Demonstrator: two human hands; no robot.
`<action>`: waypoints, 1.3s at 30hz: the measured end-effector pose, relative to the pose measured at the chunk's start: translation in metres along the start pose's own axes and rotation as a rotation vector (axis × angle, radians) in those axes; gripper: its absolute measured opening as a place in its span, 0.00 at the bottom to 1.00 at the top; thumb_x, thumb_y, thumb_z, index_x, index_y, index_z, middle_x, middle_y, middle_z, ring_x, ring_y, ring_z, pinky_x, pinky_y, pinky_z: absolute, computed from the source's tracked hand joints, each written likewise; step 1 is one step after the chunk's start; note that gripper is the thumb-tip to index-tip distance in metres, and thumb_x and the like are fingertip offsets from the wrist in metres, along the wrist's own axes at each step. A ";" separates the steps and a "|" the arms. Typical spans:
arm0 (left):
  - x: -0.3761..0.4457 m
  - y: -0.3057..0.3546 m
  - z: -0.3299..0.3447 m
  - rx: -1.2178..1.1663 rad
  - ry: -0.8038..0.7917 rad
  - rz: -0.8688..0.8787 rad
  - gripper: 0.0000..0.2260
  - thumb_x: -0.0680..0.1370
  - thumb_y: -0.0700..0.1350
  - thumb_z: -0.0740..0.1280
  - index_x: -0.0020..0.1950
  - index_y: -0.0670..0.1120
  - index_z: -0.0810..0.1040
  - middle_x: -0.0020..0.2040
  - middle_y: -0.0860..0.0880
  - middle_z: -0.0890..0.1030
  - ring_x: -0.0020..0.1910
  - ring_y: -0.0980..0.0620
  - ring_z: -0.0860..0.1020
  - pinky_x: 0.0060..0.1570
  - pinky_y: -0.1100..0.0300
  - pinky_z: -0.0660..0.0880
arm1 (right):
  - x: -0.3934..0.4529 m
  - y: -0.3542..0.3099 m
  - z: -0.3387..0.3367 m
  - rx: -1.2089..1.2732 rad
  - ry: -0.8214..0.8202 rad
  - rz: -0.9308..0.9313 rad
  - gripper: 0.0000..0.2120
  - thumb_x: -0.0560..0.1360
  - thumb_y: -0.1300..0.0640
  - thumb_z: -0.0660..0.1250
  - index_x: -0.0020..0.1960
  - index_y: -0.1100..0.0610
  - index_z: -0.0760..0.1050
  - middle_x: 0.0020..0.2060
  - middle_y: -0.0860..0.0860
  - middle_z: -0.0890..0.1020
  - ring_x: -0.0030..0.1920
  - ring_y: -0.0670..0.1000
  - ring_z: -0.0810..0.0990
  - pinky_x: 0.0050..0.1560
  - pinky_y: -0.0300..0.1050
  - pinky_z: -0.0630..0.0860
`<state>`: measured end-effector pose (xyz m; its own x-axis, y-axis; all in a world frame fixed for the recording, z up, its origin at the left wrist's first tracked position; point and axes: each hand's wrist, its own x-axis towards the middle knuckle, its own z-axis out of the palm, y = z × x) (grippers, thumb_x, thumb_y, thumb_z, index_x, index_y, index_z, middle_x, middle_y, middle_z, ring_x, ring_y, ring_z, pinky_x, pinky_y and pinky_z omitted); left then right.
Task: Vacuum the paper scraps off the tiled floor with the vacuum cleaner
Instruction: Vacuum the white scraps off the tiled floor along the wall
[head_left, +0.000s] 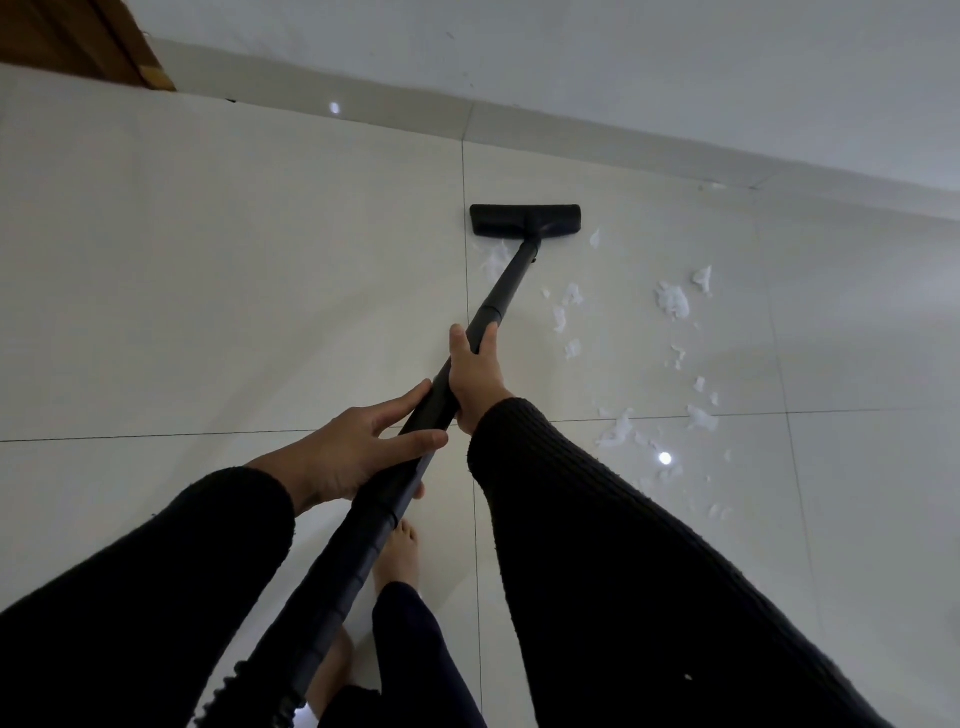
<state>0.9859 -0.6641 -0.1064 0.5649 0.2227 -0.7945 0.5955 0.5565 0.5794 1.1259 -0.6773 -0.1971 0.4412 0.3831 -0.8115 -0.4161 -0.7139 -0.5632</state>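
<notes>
A black vacuum wand (506, 283) runs from my hands out to a flat black floor head (524, 221) resting on the pale tiled floor (234, 286). My right hand (475, 374) grips the wand higher up; my left hand (358, 452) wraps it lower, fingers partly spread around the tube. White paper scraps (672, 301) lie scattered to the right of the wand, in a trail from near the head down to the tile joint (618, 428). A few scraps (493, 257) sit just behind the head beside the wand.
A white wall with a skirting strip (623, 135) runs diagonally just beyond the floor head. A brown wooden door edge (104, 41) stands at the top left. My bare feet (397, 561) are below the wand. The ribbed hose (249, 675) trails at the bottom.
</notes>
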 end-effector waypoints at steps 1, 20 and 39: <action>-0.003 -0.001 0.001 0.001 -0.001 0.000 0.30 0.75 0.49 0.68 0.75 0.62 0.60 0.39 0.46 0.81 0.28 0.55 0.82 0.26 0.61 0.77 | -0.003 0.001 0.000 -0.001 -0.001 -0.001 0.33 0.81 0.42 0.58 0.78 0.37 0.41 0.76 0.51 0.63 0.71 0.58 0.69 0.69 0.62 0.71; -0.059 -0.043 0.028 0.059 -0.003 -0.005 0.30 0.76 0.50 0.67 0.75 0.62 0.59 0.37 0.48 0.81 0.24 0.57 0.80 0.24 0.64 0.75 | -0.056 0.057 -0.006 0.063 -0.017 -0.013 0.33 0.82 0.45 0.57 0.80 0.42 0.42 0.77 0.51 0.61 0.72 0.56 0.67 0.70 0.56 0.70; -0.073 -0.068 0.112 0.093 0.031 -0.012 0.29 0.76 0.50 0.67 0.75 0.61 0.59 0.36 0.50 0.81 0.24 0.57 0.80 0.24 0.66 0.74 | -0.092 0.097 -0.074 0.038 -0.036 0.041 0.32 0.82 0.43 0.56 0.79 0.38 0.41 0.76 0.51 0.63 0.70 0.58 0.70 0.68 0.61 0.72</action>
<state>0.9683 -0.8084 -0.0678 0.5402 0.2416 -0.8061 0.6536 0.4829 0.5828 1.1040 -0.8252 -0.1655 0.3941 0.3752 -0.8390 -0.4637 -0.7070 -0.5340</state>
